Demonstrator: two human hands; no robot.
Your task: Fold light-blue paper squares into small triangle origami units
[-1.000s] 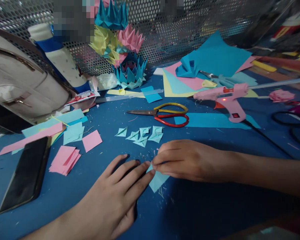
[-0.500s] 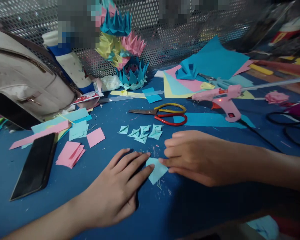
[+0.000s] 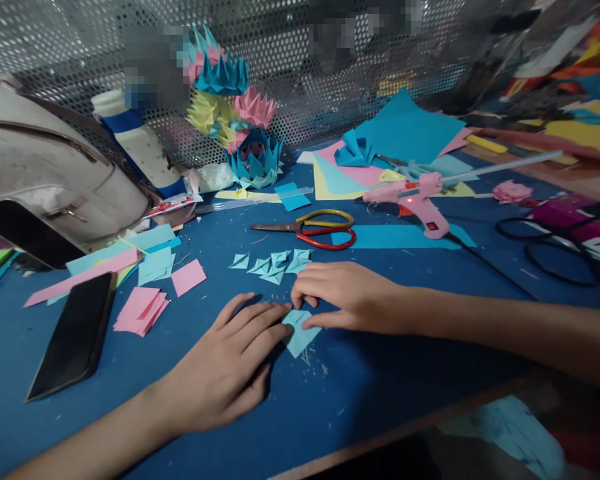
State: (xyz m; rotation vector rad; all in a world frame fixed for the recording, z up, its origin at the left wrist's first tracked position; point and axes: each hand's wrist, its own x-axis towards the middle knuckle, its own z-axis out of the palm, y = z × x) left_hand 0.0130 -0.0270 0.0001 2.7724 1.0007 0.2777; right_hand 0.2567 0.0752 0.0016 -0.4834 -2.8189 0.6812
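Observation:
A small light blue paper square (image 3: 300,339) lies on the blue table with its upper part folded over. My left hand (image 3: 225,363) rests flat and open, its fingertips on the left side of this paper. From the right, my right hand (image 3: 353,297) bends its fingers in at the top of the paper, and its thumb presses on the fold. Just beyond the hands lie several small folded light blue paper pieces (image 3: 274,273). Scissors (image 3: 300,228) with one yellow and one red handle lie behind them.
A pink glue gun (image 3: 420,197) with its light lit stands at right, its black cable trailing. A phone (image 3: 73,337), pink paper squares (image 3: 140,310) and a bag (image 3: 45,160) are at left. Behind are a paper-flower stack (image 3: 255,160), a bottle (image 3: 137,143) and blue sheets (image 3: 405,127).
My right hand has shifted left over the paper, with its thumb now on it. The paper's upper part now shows folded over. My left hand stays on the paper; the view has shifted somewhat.

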